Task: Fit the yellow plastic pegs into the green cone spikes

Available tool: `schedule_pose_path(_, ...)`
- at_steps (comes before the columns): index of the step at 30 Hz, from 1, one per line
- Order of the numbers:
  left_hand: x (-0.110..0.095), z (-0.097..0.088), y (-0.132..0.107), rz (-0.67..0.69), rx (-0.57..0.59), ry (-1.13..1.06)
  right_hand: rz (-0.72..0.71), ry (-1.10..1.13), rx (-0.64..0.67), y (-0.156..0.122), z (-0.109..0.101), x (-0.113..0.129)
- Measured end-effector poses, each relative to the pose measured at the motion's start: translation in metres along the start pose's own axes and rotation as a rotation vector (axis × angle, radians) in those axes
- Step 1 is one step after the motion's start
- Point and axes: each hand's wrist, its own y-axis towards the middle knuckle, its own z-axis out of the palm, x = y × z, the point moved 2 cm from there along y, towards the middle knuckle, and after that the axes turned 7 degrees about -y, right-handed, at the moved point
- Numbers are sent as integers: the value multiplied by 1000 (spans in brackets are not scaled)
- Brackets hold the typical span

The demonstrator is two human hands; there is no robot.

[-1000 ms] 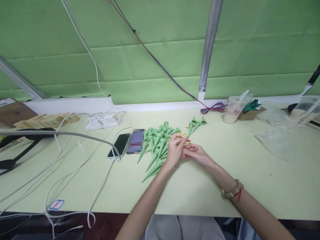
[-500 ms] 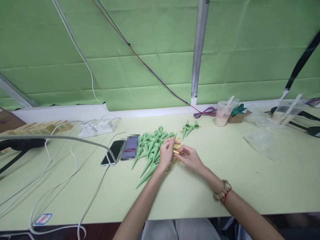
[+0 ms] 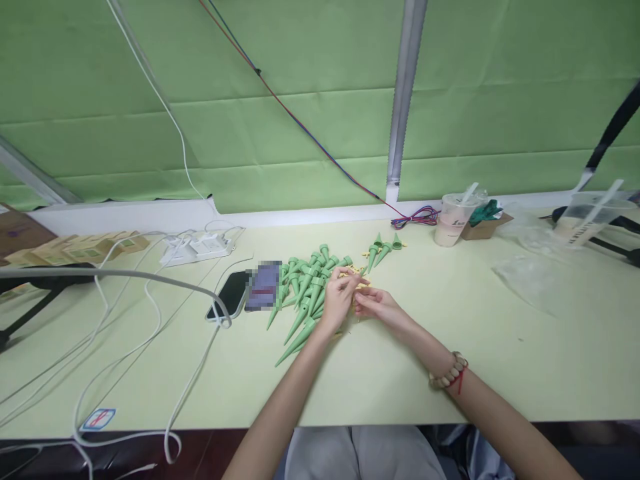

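My left hand [image 3: 339, 299] is closed at the right edge of a pile of green plastic spikes [image 3: 316, 288], its fingertips pinched together. Against those fingertips, my right hand [image 3: 379, 307] is also closed, thumb and fingers pressed together. Whatever lies between the fingers is hidden or too small to name. Small yellow plastic pieces [image 3: 367, 283] are scattered on the table behind and around the hands, partly covered by them. A few more green spikes with open cup-like ends [image 3: 384, 251] lie apart, beyond the hands, with yellow bits beside them.
Left of the pile lie a phone [image 3: 230, 295] and a blurred-out flat item [image 3: 264, 287]. White cables [image 3: 156, 313] and a power strip [image 3: 200, 248] spread further left. Drink cups [image 3: 447, 230], a small cardboard box [image 3: 483, 229] and a clear plastic bag [image 3: 523, 277] stand or lie at right.
The yellow piece seen in my right fingers is now out of sight. My right fingertips have moved up against my left ones. The view has shifted slightly.
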Motion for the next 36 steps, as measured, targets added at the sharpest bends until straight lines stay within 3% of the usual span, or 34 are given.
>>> schedule_pose_path(4,-4,3,-4,25,38,121,78,121,27,-1,-3,-4)
schedule_pose_path(7,-5,5,-6,16,11,217,87,93,-67,0,-5,-6)
schedule_pose_path(9,-4,6,-7,7,-30,245,4,-4,-161,0,-6,-5)
schedule_pose_path(12,-2,7,-6,-26,-86,214,-245,-240,-276,-2,-7,0)
schedule_pose_path(15,-2,6,-3,-48,-131,135,-351,-353,-255,-3,-4,3)
schedule_pose_path(19,-4,1,0,-37,-161,93,-157,-232,-165,-4,-1,3)
schedule_pose_path(23,-6,4,-2,4,-81,97,33,-70,-24,-5,2,3)
schedule_pose_path(25,-6,6,-3,12,-69,101,10,-90,-33,-5,1,3)
schedule_pose_path(27,-6,6,-2,-5,-86,101,-112,-211,-99,-5,-1,3)
schedule_pose_path(29,-4,0,1,-44,-144,91,-305,-428,-194,-7,-4,5)
schedule_pose_path(31,-2,-13,6,-93,-273,78,-462,-632,-277,-10,-6,8)
schedule_pose_path(36,-1,-52,14,-46,-740,190,-494,-744,-442,-10,-18,16)
